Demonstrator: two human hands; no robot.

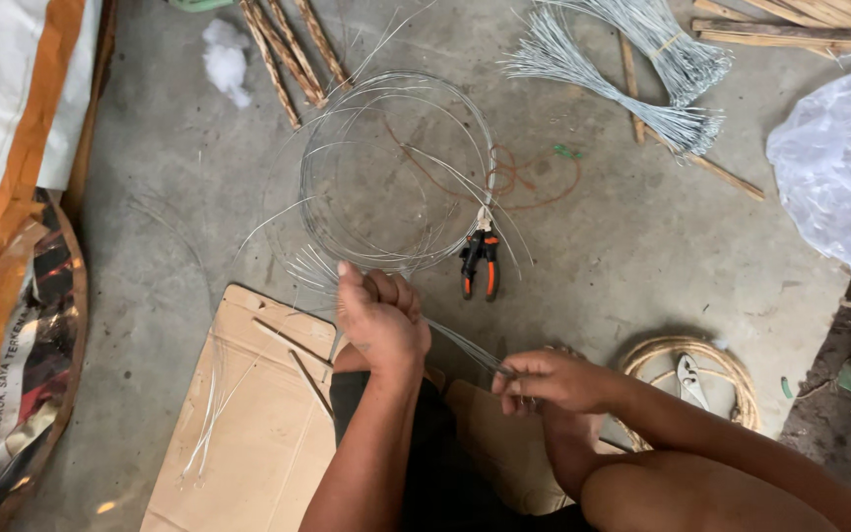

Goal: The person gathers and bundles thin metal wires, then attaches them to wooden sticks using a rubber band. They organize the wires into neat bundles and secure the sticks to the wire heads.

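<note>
Left hand (381, 320) fisted and right hand (554, 379) pinched both grip the wire bundle (460, 345); springy cut ends near the wire coil (396, 172) could whip loose and jab skin.

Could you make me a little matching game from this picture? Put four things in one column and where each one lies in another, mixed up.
Things:
1. pliers
2. wire coil
3. cardboard sheet
4. rope ring

Places:
A. flat on the floor under the person's left arm
B. beside the right hand, near the knee
C. on the floor beyond the left hand
D. at the coil's lower right edge, orange and black handles toward the person

Pairs: 1-D, 2-C, 3-A, 4-B
</note>
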